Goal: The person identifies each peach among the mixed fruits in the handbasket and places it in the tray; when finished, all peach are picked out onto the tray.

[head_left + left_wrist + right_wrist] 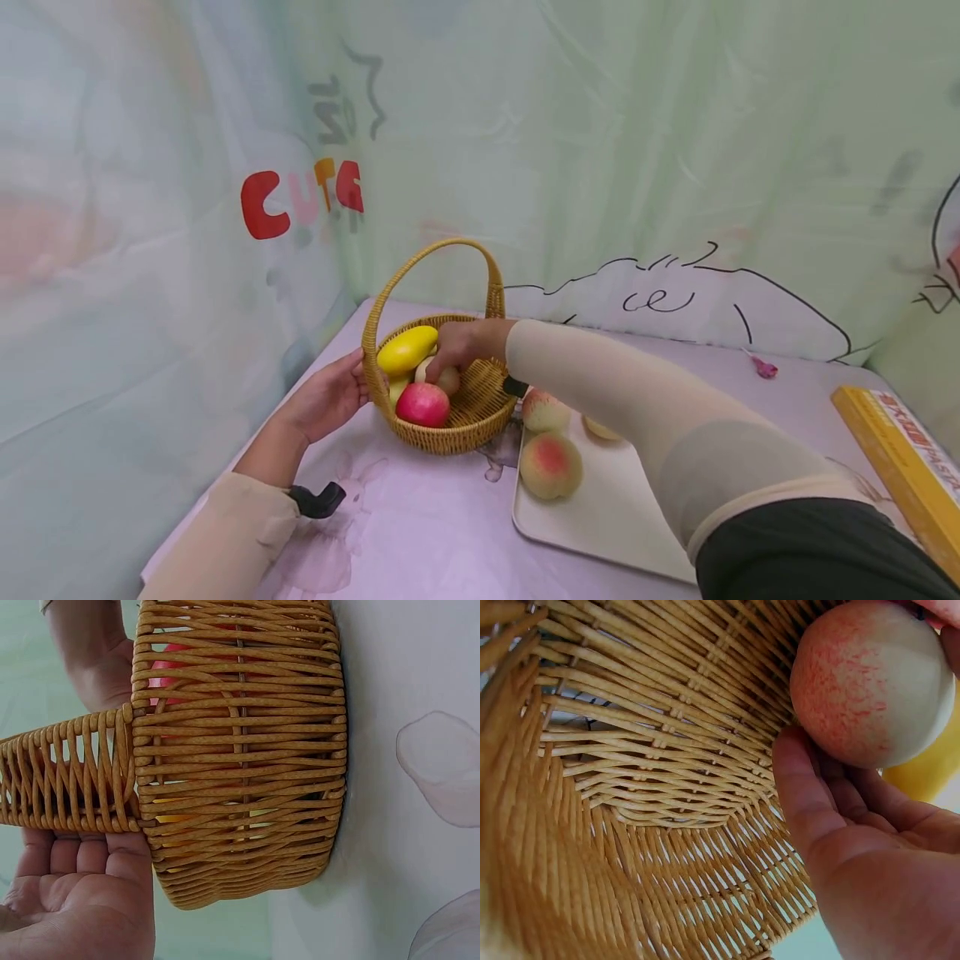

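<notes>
A wicker basket (448,439) with a tall handle stands on the table. Inside it lie a yellow mango-like fruit (407,350), a red apple-like fruit (423,406) and a partly hidden yellowish fruit (397,388). My right hand (459,343) reaches into the basket and holds a pale peach (874,682) streaked with red, its fingers curled against the underside. At the basket's left side, my left hand (82,900) is turned palm up. Its fairly straight fingers touch the foot of the handle (64,772), which hides the fingertips.
Right of the basket is a beige tray (600,533) bearing a blushed peach (551,465), a streaked fruit (544,411) and another fruit (600,428) half hidden by my right arm. A yellow box (892,475) lies far right. Printed curtains enclose the table.
</notes>
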Available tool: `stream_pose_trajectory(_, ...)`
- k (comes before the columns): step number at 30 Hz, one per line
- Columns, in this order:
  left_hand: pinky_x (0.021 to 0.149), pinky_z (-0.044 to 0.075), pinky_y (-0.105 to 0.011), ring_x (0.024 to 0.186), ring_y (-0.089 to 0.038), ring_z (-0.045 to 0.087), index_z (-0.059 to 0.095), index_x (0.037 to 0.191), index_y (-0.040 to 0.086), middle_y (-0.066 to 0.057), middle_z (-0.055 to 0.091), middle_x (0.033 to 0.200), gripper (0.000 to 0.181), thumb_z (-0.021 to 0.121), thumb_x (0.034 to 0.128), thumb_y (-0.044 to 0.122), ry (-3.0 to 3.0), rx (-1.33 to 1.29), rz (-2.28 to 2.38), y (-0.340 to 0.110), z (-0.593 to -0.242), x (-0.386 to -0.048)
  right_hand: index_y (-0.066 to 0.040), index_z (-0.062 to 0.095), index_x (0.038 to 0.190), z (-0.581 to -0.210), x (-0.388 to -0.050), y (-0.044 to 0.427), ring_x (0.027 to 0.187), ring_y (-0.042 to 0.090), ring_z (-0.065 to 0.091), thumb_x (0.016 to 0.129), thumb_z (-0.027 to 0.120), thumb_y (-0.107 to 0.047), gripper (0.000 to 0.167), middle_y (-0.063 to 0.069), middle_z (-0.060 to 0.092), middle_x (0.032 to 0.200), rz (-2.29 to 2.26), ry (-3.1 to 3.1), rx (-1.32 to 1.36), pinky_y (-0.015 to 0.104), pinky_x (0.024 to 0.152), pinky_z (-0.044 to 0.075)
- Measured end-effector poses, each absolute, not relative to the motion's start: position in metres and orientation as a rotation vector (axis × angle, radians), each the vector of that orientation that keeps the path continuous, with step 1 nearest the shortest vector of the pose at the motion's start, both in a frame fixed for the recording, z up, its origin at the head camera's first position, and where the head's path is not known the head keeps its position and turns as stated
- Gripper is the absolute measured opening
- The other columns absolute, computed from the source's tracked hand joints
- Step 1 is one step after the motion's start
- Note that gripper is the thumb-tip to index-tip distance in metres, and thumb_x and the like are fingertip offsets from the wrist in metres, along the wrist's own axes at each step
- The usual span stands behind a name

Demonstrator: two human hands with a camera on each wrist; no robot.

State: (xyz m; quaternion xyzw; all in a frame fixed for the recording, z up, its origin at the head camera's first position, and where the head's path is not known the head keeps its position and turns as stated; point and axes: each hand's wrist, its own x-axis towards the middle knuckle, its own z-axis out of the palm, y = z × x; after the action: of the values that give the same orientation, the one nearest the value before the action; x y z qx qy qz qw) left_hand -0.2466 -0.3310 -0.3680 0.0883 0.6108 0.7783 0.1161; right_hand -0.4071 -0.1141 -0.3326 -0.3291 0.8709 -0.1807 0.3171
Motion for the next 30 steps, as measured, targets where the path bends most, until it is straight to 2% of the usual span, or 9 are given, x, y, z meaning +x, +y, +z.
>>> stream_pose_trajectory(4, 0.102, 0.051, -0.023, 0.11, -0.013, 0.061, 0.048, 0.136, 0.017, 0.005, 0.07, 0.116, 0.034, 0.04, 0.1119, 0.039, 1.77, 0.266, 2.279, -0.328, -0.367, -0.248, -0.003, 0.066, 0.1, -0.331, -0.408, -0.111, 0.08, 0.018, 0.061, 0.08, 0.084, -0.038, 0.044, 0.001, 0.062, 0.083, -0.393, 2.366, -0.921, 0.022, 0.069, 0.052)
stream_pose_trajectory(7, 0.101, 0.051, -0.024, 0.109, -0.013, 0.061, 0.051, 0.131, 0.02, 0.006, 0.07, 0.115, 0.029, 0.038, 0.1125, 0.038, 1.764, 0.292, 2.264, -0.327, -0.367, -0.249, -0.007, 0.067, 0.088, -0.327, -0.408, -0.108, 0.07, 0.013, 0.059, 0.079, 0.082, -0.043, 0.04, -0.001, 0.062, 0.075, -0.311, 2.42, -0.975, 0.021, 0.065, 0.051)
stream_pose_trajectory(10, 0.1, 0.052, -0.024, 0.107, -0.014, 0.062, 0.051, 0.128, 0.019, 0.005, 0.071, 0.112, 0.028, 0.035, 0.1132, 0.037, 1.769, 0.318, 2.255, -0.328, -0.367, -0.249, -0.011, 0.067, 0.074, -0.321, -0.408, -0.103, 0.064, 0.012, 0.056, 0.079, 0.08, -0.045, 0.037, -0.002, 0.06, 0.067, -0.334, 2.452, -0.991, 0.026, 0.066, 0.053)
stream_pose_trajectory(13, 0.099, 0.052, -0.025, 0.106, -0.015, 0.063, 0.052, 0.125, 0.018, 0.004, 0.07, 0.11, 0.028, 0.034, 0.1135, 0.036, 1.76, 0.343, 2.256, -0.331, -0.367, -0.248, -0.014, 0.066, 0.067, -0.317, -0.406, -0.097, 0.063, 0.012, 0.056, 0.079, 0.08, -0.043, 0.035, -0.003, 0.059, 0.063, -0.433, 2.469, -0.986, 0.028, 0.068, 0.052)
stream_pose_trajectory(18, 0.099, 0.051, -0.025, 0.107, -0.015, 0.062, 0.052, 0.124, 0.019, 0.004, 0.07, 0.111, 0.028, 0.032, 0.1138, 0.036, 1.73, 0.396, 2.245, -0.338, -0.369, -0.245, -0.016, 0.061, 0.061, -0.316, -0.4, -0.084, 0.06, 0.01, 0.047, 0.08, 0.08, -0.042, 0.037, -0.006, 0.051, 0.058, -0.567, 2.48, -0.995, 0.022, 0.059, 0.04)
stream_pose_trajectory(23, 0.097, 0.051, -0.025, 0.108, -0.015, 0.062, 0.053, 0.126, 0.02, 0.004, 0.07, 0.114, 0.031, 0.029, 0.114, 0.035, 1.701, 0.438, 2.236, -0.342, -0.371, -0.244, -0.017, 0.062, 0.066, -0.312, -0.39, -0.073, 0.064, 0.009, 0.045, 0.08, 0.08, -0.041, 0.032, -0.008, 0.05, 0.061, -0.695, 2.458, -1.029, 0.022, 0.061, 0.038)
stream_pose_trajectory(26, 0.097, 0.052, -0.025, 0.108, -0.014, 0.063, 0.055, 0.126, 0.02, 0.004, 0.071, 0.114, 0.032, 0.028, 0.1143, 0.034, 1.674, 0.461, 2.237, -0.341, -0.371, -0.245, -0.015, 0.069, 0.075, -0.307, -0.383, -0.066, 0.071, 0.01, 0.049, 0.079, 0.079, -0.04, 0.027, -0.006, 0.056, 0.067, -0.768, 2.445, -1.025, 0.024, 0.065, 0.041)
stream_pose_trajectory(30, 0.096, 0.053, -0.025, 0.107, -0.013, 0.064, 0.057, 0.125, 0.02, 0.004, 0.072, 0.114, 0.035, 0.026, 0.1146, 0.032, 1.666, 0.481, 2.24, -0.335, -0.368, -0.247, -0.013, 0.074, 0.09, -0.301, -0.376, -0.054, 0.079, 0.013, 0.054, 0.08, 0.08, -0.039, 0.029, -0.003, 0.065, 0.079, -0.848, 2.438, -0.993, 0.025, 0.069, 0.046)
